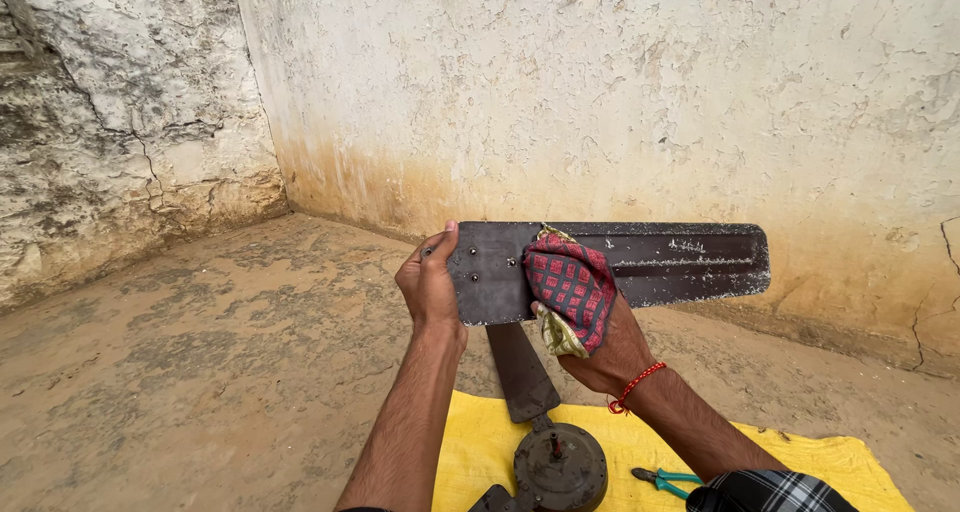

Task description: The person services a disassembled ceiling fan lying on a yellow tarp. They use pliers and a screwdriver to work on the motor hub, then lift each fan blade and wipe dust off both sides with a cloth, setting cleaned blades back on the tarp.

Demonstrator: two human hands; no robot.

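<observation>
The left hand [428, 284] pinches the near end of a dark fan blade [640, 262], fingers curled tight on its edge. The blade's long axis runs level, away rightward from those fingers. The right hand [600, 347] presses a red checked cloth [570, 290] against it, fingers closed behind the cloth, just beside the left. Below lie the fan motor [560, 467] and pliers [665, 480] on a yellow sheet [480, 442].

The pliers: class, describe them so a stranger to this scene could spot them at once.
Find the yellow cloth spread on the dirt floor. At its right side, beside the round fan motor, lie the pliers. Their green handles set them apart from the dark metal parts nearby.
</observation>
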